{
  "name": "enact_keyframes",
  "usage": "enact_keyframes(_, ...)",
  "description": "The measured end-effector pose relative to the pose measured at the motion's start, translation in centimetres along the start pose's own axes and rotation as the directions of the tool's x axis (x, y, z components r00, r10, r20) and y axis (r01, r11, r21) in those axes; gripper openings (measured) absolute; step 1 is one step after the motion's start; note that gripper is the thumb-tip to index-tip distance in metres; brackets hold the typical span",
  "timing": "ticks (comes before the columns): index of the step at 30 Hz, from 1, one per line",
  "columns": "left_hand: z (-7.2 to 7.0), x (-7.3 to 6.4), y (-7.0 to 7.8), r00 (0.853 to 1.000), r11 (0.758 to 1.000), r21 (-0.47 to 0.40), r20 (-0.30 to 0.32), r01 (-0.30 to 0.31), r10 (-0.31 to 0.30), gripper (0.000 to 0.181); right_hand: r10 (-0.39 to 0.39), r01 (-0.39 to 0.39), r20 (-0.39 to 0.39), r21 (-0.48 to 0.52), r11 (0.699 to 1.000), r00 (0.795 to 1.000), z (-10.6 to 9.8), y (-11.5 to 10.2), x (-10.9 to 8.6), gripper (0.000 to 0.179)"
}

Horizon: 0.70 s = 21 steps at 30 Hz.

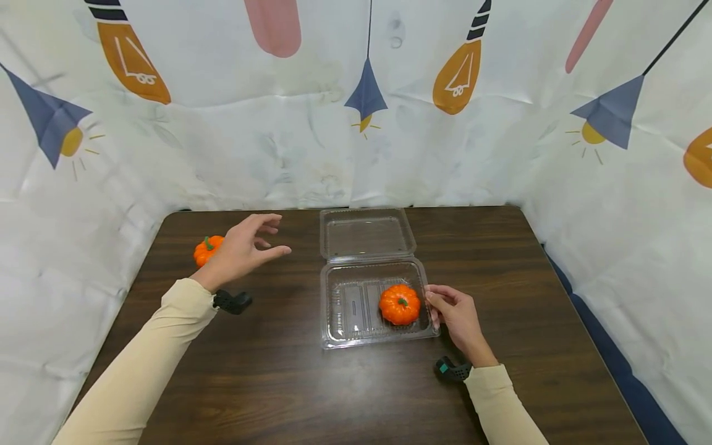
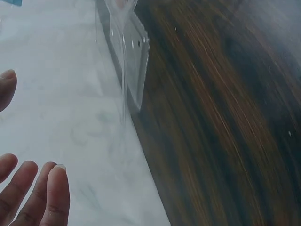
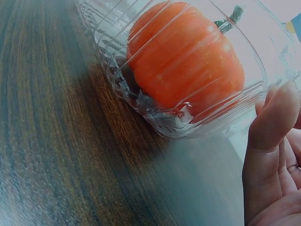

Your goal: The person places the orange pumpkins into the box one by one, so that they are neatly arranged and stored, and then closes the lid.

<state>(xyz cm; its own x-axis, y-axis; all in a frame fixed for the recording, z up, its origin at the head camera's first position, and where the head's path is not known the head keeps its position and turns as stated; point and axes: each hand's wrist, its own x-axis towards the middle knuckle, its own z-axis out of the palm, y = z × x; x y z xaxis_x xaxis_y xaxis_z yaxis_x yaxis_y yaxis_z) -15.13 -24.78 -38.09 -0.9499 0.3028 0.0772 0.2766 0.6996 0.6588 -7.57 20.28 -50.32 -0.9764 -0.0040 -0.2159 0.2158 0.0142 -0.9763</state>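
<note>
A clear plastic clamshell container [image 1: 339, 309] lies with its lid [image 1: 367, 232] folded back toward the wall. Inside its base, toward the right, sits a small orange pumpkin [image 1: 399, 305] with a green stem; the right wrist view shows this pumpkin [image 3: 183, 59] through the ribbed wall. My right hand [image 1: 453, 312] pinches the container's right rim between thumb and fingers. To the left of the container, my left hand [image 1: 241, 247] is held above the table, thumb and fingers spread apart with nothing between them. A second orange pumpkin [image 1: 206, 250] stands beyond that wrist, partly hidden by it.
The dark wood-grain table [image 1: 267, 383] reaches back to a white fabric backdrop [image 1: 233, 154] printed with lamps and bulbs. The same cloth hangs along both sides. Each wrist wears a black strap, and dark blue material [image 1: 606, 346] shows beyond the table's right edge.
</note>
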Motion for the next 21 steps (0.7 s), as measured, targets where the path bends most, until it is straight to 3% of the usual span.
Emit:
enact_keyframes(11,-2.8,-2.1,-2.2,0.996,0.995,0.060,-0.050,0.081,-0.078,0.077,0.009,-0.008,0.001,-0.010,1.000,1.000,0.2,-0.1,0.1,0.037)
enact_keyframes(21,-5.0,-3.7,-4.3,0.980,0.981,0.050,-0.083,0.186,-0.182,0.080,0.009,-0.009,-0.006,-0.008,1.000,1.000,0.0,0.1,0.1,0.038)
